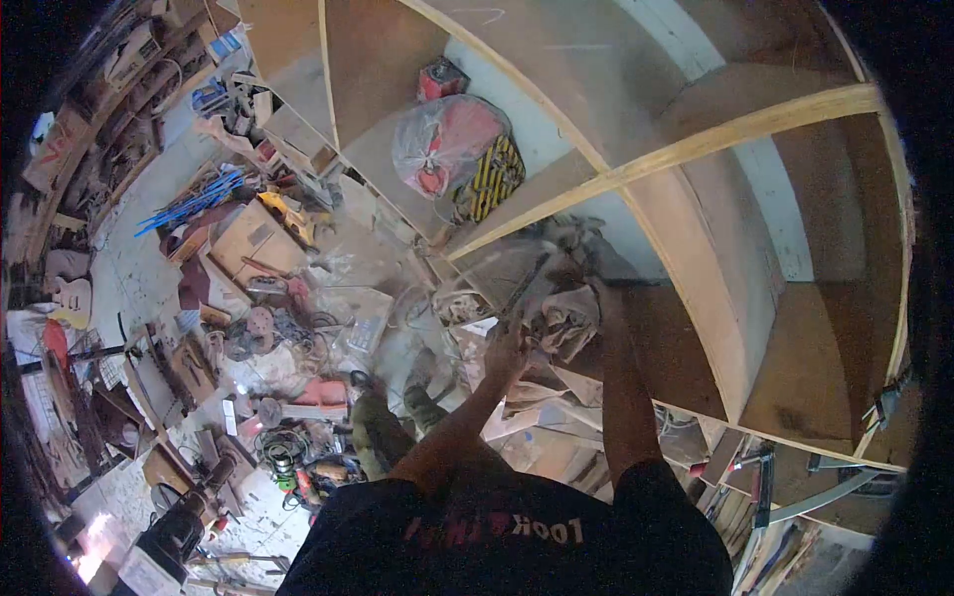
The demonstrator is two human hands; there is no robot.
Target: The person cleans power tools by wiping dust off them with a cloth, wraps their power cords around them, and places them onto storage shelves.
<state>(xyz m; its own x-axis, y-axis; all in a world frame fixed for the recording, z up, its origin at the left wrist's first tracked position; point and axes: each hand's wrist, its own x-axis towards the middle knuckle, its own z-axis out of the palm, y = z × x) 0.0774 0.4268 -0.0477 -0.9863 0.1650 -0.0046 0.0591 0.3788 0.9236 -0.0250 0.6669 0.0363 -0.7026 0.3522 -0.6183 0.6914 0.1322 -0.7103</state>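
My left hand (507,346) reaches into a low compartment of the wooden shelf frame (608,179), its fingers curled. What they hold, if anything, is not clear. A dark narrow strip (530,281) rises just beyond these fingertips. Between my two hands lies a crumpled, dusty plastic bag (568,323), partly in shadow. Beside the bag's right edge is my right hand (610,306); it is dim, and its fingers are mostly hidden. I cannot tell whether it touches the bag.
A clear bag with red contents (457,139), a yellow-and-black striped bundle (490,179) and a red box (442,79) occupy an upper compartment. Tools, cables and wood scraps litter the floor at left, with blue rods (194,204). Clamps (763,487) grip the frame's lower right.
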